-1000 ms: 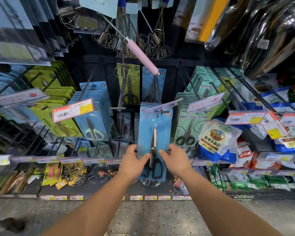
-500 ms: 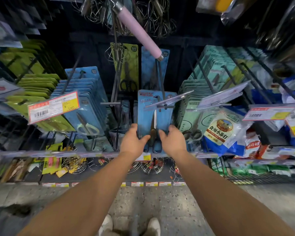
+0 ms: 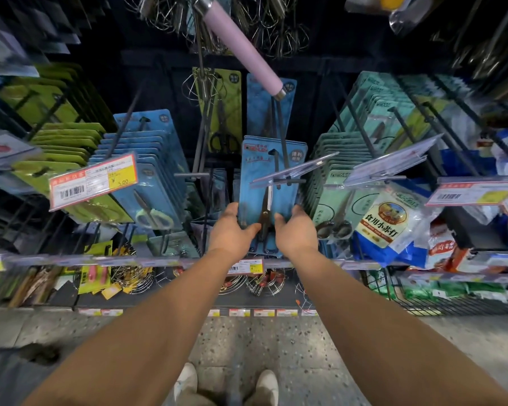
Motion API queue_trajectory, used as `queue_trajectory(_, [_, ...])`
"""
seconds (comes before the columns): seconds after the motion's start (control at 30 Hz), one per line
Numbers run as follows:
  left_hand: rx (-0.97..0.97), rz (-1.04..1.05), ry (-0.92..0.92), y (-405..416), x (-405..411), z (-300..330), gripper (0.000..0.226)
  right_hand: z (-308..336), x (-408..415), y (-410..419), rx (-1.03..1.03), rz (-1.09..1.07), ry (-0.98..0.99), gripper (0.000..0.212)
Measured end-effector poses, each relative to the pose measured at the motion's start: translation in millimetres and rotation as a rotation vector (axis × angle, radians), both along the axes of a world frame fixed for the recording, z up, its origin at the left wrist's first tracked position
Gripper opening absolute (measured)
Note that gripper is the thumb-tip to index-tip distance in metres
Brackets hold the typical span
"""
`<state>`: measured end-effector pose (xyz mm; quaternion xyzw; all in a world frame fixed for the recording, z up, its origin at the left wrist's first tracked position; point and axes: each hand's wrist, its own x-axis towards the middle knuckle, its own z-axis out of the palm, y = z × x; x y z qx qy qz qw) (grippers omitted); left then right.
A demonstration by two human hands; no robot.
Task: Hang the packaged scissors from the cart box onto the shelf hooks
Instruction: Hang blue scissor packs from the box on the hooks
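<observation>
Both hands are on the blue scissors pack (image 3: pixel 272 183), which hangs on the centre shelf hook (image 3: pixel 277 159). The left hand (image 3: pixel 232 232) and right hand (image 3: pixel 296 231) pinch its lower edges, one per side, probably to keep the card square as it seats under the clear price tag holder (image 3: pixel 294 171).

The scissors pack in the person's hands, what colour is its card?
Blue. The scissors pack has a blue card, seen in the head view, the only one.
</observation>
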<state>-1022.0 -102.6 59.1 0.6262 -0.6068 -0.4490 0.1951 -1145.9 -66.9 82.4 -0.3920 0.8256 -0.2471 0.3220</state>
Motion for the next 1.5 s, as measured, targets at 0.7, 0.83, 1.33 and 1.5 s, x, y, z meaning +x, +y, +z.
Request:
queue_trajectory(0.7, [0.025,-0.248,-0.750,74,88,31,0.059,-5,82,39,0.177,0.800,0.402,0.041])
queue_trajectory(0.83, [0.070,-0.162,-0.732,89,141,35,0.054,1,138,40,0.142,0.939,0.443,0.037])
queue_trajectory(1.33, [0.145,0.356,-0.712,206,472,41,0.043,22,493,91,-0.108,1.471,0.525,0.034])
queue_trajectory(1.5, [0.180,0.472,-0.724,252,558,52,0.048,25,589,121,-0.180,1.595,0.483,0.039])
